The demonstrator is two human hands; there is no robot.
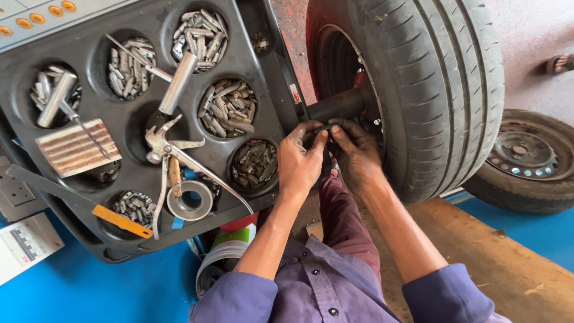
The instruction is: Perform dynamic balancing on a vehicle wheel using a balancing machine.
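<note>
I've got both hands closed on a small black part (326,134) at the balancer shaft (338,104): L hand (299,161), R hand (357,157), fingertips touching. Mounted tyre (430,90) just beyond R hand; weight tray (272,78) w/ pliers (173,155) left of L hand.

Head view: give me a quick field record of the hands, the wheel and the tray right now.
left hand: fingers on a small dark part just below the shaft
right hand: touching the same part, fingertips meeting the left hand's
dark part: mostly hidden; kind unclear
shaft: black, runs into the wheel hub
wheel: upright on the shaft, tyre fitted
tray: black, round pockets of metal weights
pliers: lying on the tray
second wheel: on the floor beyond the upright one
</note>
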